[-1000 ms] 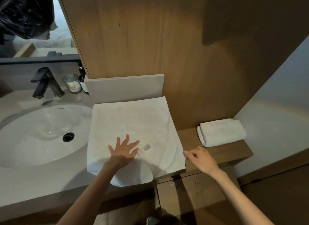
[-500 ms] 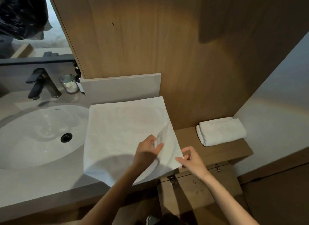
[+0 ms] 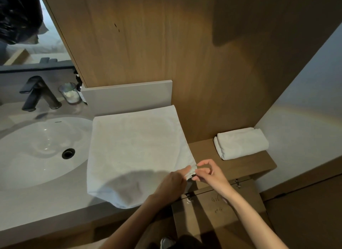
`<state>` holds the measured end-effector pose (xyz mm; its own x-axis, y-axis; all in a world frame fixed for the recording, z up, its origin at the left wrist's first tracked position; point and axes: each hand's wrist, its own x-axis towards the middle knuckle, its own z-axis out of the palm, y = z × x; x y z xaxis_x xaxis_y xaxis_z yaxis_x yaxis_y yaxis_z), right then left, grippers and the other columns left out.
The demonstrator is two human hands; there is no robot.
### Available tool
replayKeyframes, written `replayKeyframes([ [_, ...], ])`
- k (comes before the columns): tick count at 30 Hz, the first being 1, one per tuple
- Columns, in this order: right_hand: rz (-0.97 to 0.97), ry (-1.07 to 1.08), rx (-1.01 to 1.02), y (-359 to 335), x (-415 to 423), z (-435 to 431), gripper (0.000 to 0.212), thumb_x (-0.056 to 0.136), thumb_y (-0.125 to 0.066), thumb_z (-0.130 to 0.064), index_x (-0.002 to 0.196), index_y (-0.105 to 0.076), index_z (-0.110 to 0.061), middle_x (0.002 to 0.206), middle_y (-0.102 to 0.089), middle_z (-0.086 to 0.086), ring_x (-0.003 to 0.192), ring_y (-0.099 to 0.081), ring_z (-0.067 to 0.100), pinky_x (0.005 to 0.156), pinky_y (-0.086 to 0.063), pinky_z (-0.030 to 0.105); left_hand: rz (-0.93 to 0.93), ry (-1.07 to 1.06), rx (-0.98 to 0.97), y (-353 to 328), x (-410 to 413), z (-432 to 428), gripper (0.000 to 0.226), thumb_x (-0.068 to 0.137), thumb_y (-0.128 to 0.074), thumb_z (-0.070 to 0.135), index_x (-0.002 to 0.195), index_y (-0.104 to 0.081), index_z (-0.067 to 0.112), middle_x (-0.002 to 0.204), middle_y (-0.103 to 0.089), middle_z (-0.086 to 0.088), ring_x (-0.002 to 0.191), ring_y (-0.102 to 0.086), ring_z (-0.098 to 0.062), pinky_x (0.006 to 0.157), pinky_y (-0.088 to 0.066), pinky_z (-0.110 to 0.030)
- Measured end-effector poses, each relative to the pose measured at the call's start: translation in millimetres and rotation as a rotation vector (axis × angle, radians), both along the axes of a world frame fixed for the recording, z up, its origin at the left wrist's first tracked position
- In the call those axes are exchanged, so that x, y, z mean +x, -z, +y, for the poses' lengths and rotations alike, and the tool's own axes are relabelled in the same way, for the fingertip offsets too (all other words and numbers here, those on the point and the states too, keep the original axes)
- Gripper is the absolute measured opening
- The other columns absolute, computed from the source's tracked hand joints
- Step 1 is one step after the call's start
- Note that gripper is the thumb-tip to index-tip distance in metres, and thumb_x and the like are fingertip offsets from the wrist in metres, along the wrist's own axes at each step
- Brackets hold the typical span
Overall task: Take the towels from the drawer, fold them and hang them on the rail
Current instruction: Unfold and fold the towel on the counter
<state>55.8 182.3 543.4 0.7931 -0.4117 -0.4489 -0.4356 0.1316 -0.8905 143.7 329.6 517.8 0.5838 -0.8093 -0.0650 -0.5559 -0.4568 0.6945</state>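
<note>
Just beside the sink, the white towel is lying flat on the surface, its near edge drooping over the surface's front edge. The left hand and the right hand are both pinching the towel's near right corner. A hard tug could be dragging the whole towel off the front edge, or leaving the fold crooked.

Location type: bathroom. Indicators: 1 oval white sink recessed in a grey bench, 1 black faucet, 1 wall mirror, wood wall panelling, and white towels, 1 folded on a wooden shelf.
</note>
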Motion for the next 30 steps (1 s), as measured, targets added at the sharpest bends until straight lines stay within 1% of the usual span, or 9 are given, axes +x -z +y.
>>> replayKeyframes([
  [3, -0.002, -0.027, -0.007, -0.8, 0.5, 1.5, 0.016, 0.093, -0.061, -0.009, 0.109, -0.058, -0.006, 0.094, -0.073, 0.013, 0.083, -0.073, 0.016, 0.078, -0.055, 0.02, -0.017, 0.023, 0.043, -1.2, -6.0, -1.3, 0.022, 0.098, -0.042, 0.012, 0.112, -0.059, 0.007, 0.102, -0.067, -0.012, 0.087, -0.064, -0.023, 0.066, -0.039, -0.02],
  [6, -0.001, 0.005, -0.081, -0.8, 2.5, 5.6, 0.021, 0.087, -0.07, -0.017, 0.103, -0.062, -0.004, 0.091, -0.071, 0.01, 0.081, -0.071, 0.013, 0.08, -0.057, 0.024, -0.024, 0.032, 0.023, -4.4, -5.4, -4.9, 0.014, 0.096, -0.048, 0.011, 0.1, -0.061, 0.007, 0.1, -0.067, -0.012, 0.087, -0.065, -0.023, 0.068, -0.043, -0.021],
  [9, 0.05, 0.035, -0.153, 1.4, 6.0, 6.2, 0.021, 0.083, -0.074, -0.015, 0.098, -0.063, -0.006, 0.084, -0.068, 0.01, 0.085, -0.069, 0.022, 0.085, -0.058, 0.036, -0.061, 0.073, 0.053, -7.8, -6.7, -2.1, 0.023, 0.096, -0.052, 0.016, 0.116, -0.06, 0.006, 0.118, -0.063, -0.01, 0.104, -0.06, -0.022, 0.086, -0.048, -0.027],
  [12, 0.075, 0.046, -0.169, 2.4, 9.4, 7.1, 0.022, 0.081, -0.072, -0.006, 0.098, -0.06, -0.01, 0.082, -0.063, 0.01, 0.09, -0.066, 0.029, 0.087, -0.057, 0.042, -0.204, -0.028, 0.147, -1.9, -2.9, 10.3, 0.048, 0.095, -0.053, 0.04, 0.138, -0.046, 0.022, 0.129, -0.057, -0.001, 0.115, -0.054, -0.019, 0.094, -0.04, -0.027],
  [14, 0.061, 0.076, -0.161, 0.3, 12.4, 7.9, 0.023, 0.082, -0.07, -0.003, 0.1, -0.058, -0.011, 0.086, -0.062, 0.01, 0.09, -0.065, 0.026, 0.082, -0.058, 0.037, -0.266, -0.087, 0.179, 3.4, 0.8, 24.4, 0.05, 0.091, -0.053, 0.046, 0.137, -0.046, 0.027, 0.126, -0.059, 0.003, 0.114, -0.056, -0.017, 0.096, -0.039, -0.028],
  [17, 0.001, 0.163, -0.063, -7.0, 17.2, 7.9, 0.022, 0.086, -0.065, 0.001, 0.105, -0.057, -0.007, 0.094, -0.064, 0.009, 0.085, -0.067, 0.017, 0.065, -0.056, 0.022, -0.3, -0.219, 0.122, 8.7, 5.5, 55.2, 0.036, 0.095, -0.044, 0.028, 0.129, -0.055, 0.023, 0.118, -0.066, 0.001, 0.104, -0.062, -0.018, 0.093, -0.042, -0.031],
  [23, -0.125, 0.217, 0.055, -17.8, 25.2, 2.1, 0.021, 0.09, -0.062, 0.0, 0.109, -0.056, -0.004, 0.092, -0.064, 0.005, 0.081, -0.067, 0.011, 0.057, -0.052, 0.013, -0.364, -0.465, 0.171, 23.6, 12.0, 125.9, 0.012, 0.085, -0.067, 0.024, 0.097, -0.069, 0.028, 0.085, -0.067, 0.009, 0.076, -0.057, -0.008, 0.078, -0.051, -0.033],
  [26, -0.177, 0.244, 0.051, -19.9, 27.8, 2.1, 0.019, 0.091, -0.061, -0.001, 0.109, -0.055, -0.004, 0.093, -0.064, 0.005, 0.081, -0.069, 0.011, 0.059, -0.053, 0.014, -0.453, -0.564, 0.216, 14.6, 8.4, 138.7, 0.017, 0.078, -0.071, 0.015, 0.093, -0.071, 0.024, 0.089, -0.07, 0.004, 0.083, -0.06, -0.018, 0.083, -0.047, -0.038],
  [30, -0.245, 0.3, 0.093, -24.1, 31.7, -0.7, 0.017, 0.092, -0.058, 0.001, 0.108, -0.054, -0.003, 0.093, -0.063, 0.007, 0.078, -0.07, 0.007, 0.062, -0.054, 0.013, -0.453, -0.821, 0.186, 8.8, 10.9, 163.5, 0.027, 0.088, -0.047, 0.023, 0.104, -0.068, 0.024, 0.111, -0.067, 0.003, 0.105, -0.057, -0.023, 0.088, -0.039, -0.039],
])
